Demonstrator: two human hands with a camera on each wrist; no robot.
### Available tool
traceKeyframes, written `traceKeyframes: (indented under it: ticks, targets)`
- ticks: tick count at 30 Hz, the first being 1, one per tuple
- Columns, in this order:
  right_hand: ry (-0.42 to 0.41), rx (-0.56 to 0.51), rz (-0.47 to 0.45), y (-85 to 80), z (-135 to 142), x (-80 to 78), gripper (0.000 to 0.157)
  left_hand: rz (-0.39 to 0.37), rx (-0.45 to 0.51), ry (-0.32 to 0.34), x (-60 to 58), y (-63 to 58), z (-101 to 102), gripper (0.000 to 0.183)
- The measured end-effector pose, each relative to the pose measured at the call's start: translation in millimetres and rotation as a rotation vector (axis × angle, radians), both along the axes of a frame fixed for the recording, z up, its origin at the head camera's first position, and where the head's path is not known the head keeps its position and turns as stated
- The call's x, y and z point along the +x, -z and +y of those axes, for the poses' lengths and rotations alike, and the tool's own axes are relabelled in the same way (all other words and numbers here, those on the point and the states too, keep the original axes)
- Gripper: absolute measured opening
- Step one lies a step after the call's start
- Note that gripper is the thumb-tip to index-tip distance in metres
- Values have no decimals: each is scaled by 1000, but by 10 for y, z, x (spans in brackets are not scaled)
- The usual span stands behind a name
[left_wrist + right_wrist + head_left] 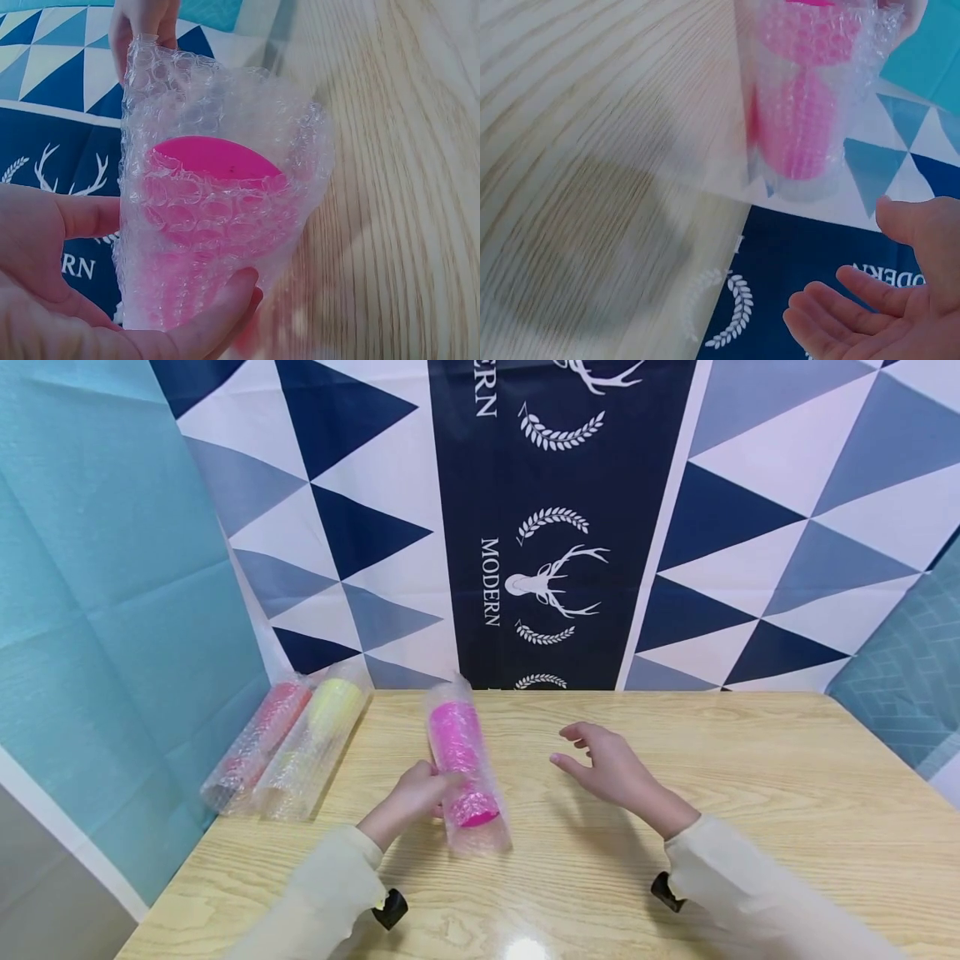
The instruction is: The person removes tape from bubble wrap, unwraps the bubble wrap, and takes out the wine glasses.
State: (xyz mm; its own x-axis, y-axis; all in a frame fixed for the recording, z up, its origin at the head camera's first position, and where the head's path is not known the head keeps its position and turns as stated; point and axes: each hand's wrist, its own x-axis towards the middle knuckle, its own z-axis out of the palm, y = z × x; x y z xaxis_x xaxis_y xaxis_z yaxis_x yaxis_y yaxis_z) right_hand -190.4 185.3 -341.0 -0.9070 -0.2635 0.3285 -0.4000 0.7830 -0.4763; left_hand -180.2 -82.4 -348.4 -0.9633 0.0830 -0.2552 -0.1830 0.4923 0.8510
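Just left of the middle of the head view, a clear bubble-wrap pouch (480, 842) holds a bright pink cylinder (456, 735). The cylinder sits inside with some loose wrap left over at both ends; its long axis runs from near the table's back edge down toward me, leaning slightly right at the bottom. In the left wrist view its flat pink end shows behind the bubbles, in the middle of the frame. I cannot tell whether the whole pouch rests on the wooden table (712, 877) or is partly raised.

Two more wrapped pieces lie side by side, slanted, at the left of the head view: a red cylinder (281, 710) in its own bubble wrap, and a yellow cylinder (335, 703) in another, just to its right.

My left hand (422, 795) comes in from the lower left, thumb laid over the top of the pink one's pouch and fingers curled round its left side, gripping it through the wrap. My right hand (613, 767), right of centre, hangs above the table with thumb and loosely bent fingers spread apart, holding nothing, well apart from the pouch.
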Motion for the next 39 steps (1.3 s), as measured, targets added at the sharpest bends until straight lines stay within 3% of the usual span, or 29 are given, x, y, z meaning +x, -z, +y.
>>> traceKeyframes:
  ticks: [19, 28, 39]
  targets:
    - [-28, -7, -99, 63, -216, -74, 43, -14, -18, 91, 28, 26, 195, 49]
    - [-66, -45, -26, 71, -300, -53, 40, -46, -13, 126, 38, 43, 256, 52]
    - [-63, -61, -6, 94, -314, -36, 37, -10, 33, 244, 52, 92, 345, 51]
